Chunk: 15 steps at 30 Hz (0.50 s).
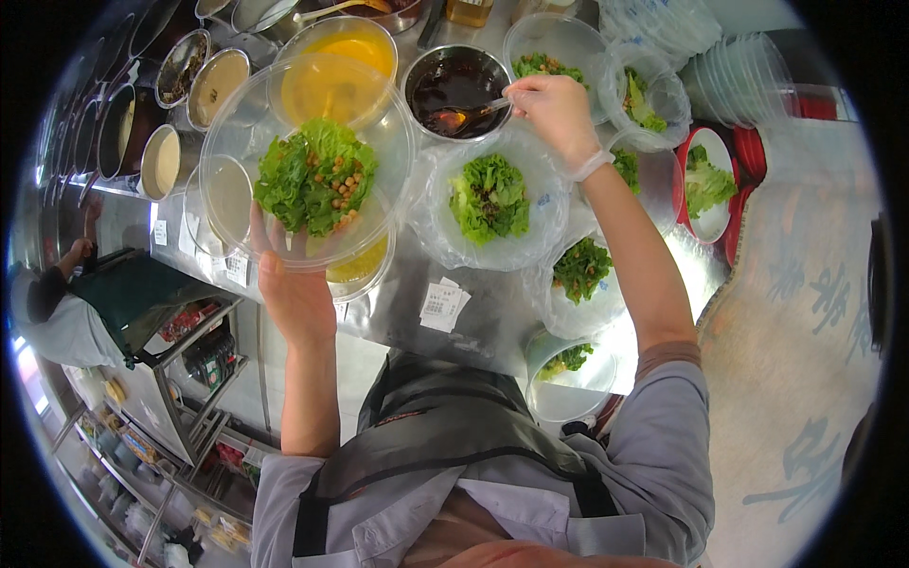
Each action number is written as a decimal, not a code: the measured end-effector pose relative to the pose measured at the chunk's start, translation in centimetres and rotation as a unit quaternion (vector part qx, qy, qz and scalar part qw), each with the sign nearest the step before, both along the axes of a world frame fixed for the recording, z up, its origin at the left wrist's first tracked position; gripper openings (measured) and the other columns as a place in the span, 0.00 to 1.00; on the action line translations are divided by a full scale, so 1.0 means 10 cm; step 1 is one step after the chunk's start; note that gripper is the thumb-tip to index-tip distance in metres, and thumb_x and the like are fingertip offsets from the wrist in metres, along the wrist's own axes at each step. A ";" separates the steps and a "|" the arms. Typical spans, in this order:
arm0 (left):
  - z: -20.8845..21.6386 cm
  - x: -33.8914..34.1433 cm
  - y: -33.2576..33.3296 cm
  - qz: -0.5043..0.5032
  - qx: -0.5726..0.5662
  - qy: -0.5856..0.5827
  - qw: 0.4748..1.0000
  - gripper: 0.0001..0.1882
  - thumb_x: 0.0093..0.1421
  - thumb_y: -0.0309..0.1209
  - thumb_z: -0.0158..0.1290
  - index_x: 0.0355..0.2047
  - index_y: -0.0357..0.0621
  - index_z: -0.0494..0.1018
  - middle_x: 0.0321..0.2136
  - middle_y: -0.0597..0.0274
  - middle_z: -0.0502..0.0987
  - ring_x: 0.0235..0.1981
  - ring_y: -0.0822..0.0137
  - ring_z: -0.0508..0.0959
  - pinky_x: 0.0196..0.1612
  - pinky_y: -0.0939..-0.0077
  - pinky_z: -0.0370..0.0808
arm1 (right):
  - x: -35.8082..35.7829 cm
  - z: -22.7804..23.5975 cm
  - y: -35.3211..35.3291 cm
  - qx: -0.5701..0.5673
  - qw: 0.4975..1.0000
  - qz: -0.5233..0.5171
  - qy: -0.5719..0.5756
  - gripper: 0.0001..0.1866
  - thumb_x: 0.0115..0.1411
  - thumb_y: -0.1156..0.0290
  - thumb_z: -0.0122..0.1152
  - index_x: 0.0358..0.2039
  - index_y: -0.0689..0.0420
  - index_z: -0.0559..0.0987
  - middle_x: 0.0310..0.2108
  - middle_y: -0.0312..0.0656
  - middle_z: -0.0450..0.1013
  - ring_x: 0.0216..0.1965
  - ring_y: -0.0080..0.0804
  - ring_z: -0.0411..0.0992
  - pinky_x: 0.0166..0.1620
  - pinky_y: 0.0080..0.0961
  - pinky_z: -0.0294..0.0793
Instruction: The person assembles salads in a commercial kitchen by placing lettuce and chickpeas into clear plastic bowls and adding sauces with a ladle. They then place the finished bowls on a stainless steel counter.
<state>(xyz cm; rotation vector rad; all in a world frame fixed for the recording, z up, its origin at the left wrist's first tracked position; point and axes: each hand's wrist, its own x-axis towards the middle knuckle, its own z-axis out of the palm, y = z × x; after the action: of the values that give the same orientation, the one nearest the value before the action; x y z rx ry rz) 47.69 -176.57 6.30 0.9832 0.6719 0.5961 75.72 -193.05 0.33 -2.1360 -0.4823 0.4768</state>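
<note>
My left hand (284, 275) holds up a clear plastic bowl (381, 204) from below and from its near side. Inside it lie green lettuce leaves (312, 166) with round tan bits like peanuts or chickpeas scattered over them. My right hand (554, 106), in a thin clear glove, grips the handle of a spoon (490, 107). The spoon's bowl end dips into dark sauce (450, 76) in a round metal pot (407, 106). Just below that pot sits a bag-lined bowl (544, 175) of lettuce with dark sauce on its middle.
Several lettuce bowls stand right, including a red-rimmed bowl (680, 185). Stacked clear bowls (743, 80) are at the far right. A pot of yellow liquid (355, 47) and other metal pots fill the back left. Paper slips (443, 305) lie near the counter edge. Another person (71, 312) stands left.
</note>
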 end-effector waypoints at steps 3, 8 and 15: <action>-0.02 0.02 0.02 0.008 -0.010 0.000 1.000 0.49 0.53 0.51 0.53 0.67 0.47 0.41 0.63 0.50 0.48 0.64 0.49 0.52 0.59 0.45 0.62 | 0.04 0.00 -0.04 0.032 0.997 -0.032 0.064 0.09 0.53 0.71 0.57 0.29 0.61 0.82 0.20 0.36 0.75 0.22 0.21 0.70 0.29 0.18 0.69; -0.02 0.11 0.04 0.008 -0.011 0.007 1.000 0.45 0.54 0.46 0.53 0.66 0.47 0.42 0.61 0.54 0.54 0.62 0.54 0.58 0.58 0.50 0.64 | 0.13 0.14 -0.07 0.077 0.992 -0.063 0.078 0.09 0.54 0.74 0.57 0.31 0.64 0.82 0.20 0.33 0.73 0.21 0.16 0.67 0.25 0.13 0.64; 0.07 0.31 0.01 0.020 0.007 0.059 0.998 0.45 0.54 0.42 0.53 0.66 0.44 0.42 0.59 0.55 0.57 0.57 0.59 0.64 0.54 0.59 0.65 | 0.17 0.94 -0.13 0.127 0.989 -0.069 0.027 0.08 0.54 0.74 0.58 0.33 0.62 0.82 0.20 0.31 0.72 0.21 0.13 0.65 0.25 0.10 0.60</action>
<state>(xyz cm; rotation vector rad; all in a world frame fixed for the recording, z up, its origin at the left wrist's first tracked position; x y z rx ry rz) 50.80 -176.50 6.97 1.0261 0.7942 0.5814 77.46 -194.34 9.74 -1.8908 -0.3430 0.3733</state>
